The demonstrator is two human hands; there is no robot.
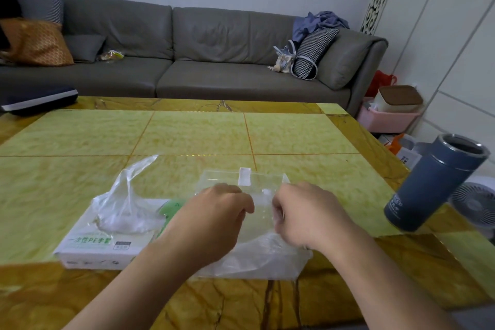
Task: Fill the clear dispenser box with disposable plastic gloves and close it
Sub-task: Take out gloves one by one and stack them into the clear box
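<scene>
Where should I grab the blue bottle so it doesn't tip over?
Wrap your hand around the middle of the blue bottle, coming from its left side, the table side. It stands upright near the table's right edge with no handle showing, so its round body is probably the best grip. Its top looks open, so keep it upright.
</scene>
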